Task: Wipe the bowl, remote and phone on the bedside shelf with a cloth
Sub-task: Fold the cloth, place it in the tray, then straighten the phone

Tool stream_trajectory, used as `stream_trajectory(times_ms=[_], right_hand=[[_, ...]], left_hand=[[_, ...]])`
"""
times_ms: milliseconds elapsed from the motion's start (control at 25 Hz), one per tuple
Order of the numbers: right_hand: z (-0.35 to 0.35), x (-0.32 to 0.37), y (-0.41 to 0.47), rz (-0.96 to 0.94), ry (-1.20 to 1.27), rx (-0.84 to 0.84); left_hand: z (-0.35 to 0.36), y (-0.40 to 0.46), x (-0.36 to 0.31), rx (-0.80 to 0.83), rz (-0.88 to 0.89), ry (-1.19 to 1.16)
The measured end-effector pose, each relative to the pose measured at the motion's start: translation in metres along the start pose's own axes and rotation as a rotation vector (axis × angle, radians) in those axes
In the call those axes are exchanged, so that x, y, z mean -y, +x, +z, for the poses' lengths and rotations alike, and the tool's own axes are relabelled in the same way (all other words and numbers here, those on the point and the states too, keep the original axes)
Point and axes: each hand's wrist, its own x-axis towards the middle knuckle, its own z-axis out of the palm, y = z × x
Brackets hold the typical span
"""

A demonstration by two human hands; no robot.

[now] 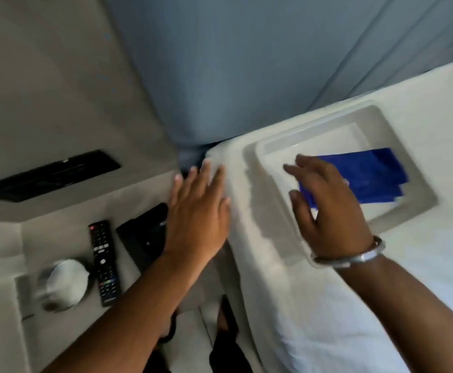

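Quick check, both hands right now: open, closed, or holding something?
Left hand: open, fingers straight, holding nothing, above the bed edge beside the phone.
Right hand: open, fingers spread over the blue cloth in the tray, not gripping it.

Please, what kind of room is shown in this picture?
Probably a bedroom or hotel room: a bed with white sheet, a grey bedside shelf holding a black TV remote, and a padded blue-grey headboard.

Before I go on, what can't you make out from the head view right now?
- Phone: right end hidden under the left hand.
- Cloth: near corner covered by the right hand; motion blur hides whether the fingers touch it.
- Bowl: blurred, contents unclear.
- Remote: button labels too small.
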Motion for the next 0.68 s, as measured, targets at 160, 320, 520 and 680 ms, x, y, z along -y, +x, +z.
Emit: stream_trajectory(times_ms=[160, 320, 520, 680], right_hand=[[0.125, 0.084, -0.028, 0.102, 0.244, 0.467], [0.235, 0.093, -0.051, 0.555, 0.262, 0.782], [0.278, 0.082, -0.076, 0.537, 0.124, 0.732], [0.290, 0.073, -0.069, 0.567, 0.101, 0.648]], left_hand=[[-0.010, -0.093, 0.140, 0.514, -0.340, 0.196], [0.019, -0.132, 0.192, 0.729, -0.347, 0.223], [0.045, -0.132, 0.203, 0.670, -0.263, 0.206], [0.047, -0.112, 0.208, 0.659, -0.228, 0.175]])
